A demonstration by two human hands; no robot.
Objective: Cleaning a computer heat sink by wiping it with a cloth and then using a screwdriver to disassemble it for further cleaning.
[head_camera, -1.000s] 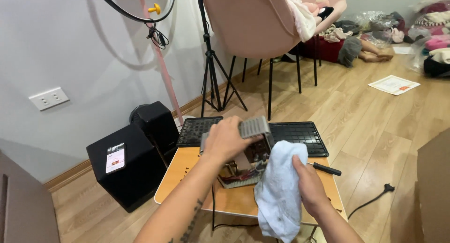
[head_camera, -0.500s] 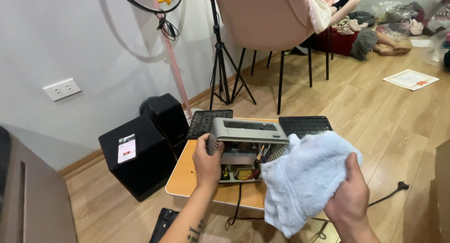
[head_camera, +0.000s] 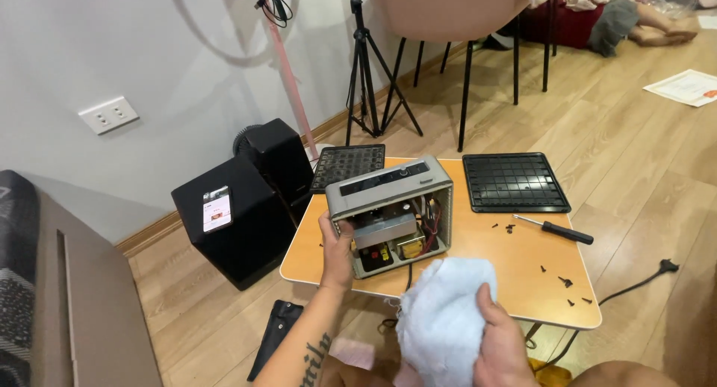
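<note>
- The left hand [head_camera: 337, 247] has its grip wrapped around the near-left edge of an opened grey electronic unit [head_camera: 392, 214], which stands on the orange counter [head_camera: 493, 271], its wiring exposed.
- The right hand [head_camera: 499, 350] has its grip bunched on a pale blue cloth [head_camera: 442, 318], near the unit.
- A screwdriver [head_camera: 556, 229] and loose screws [head_camera: 564, 282] lie to the right.
</note>
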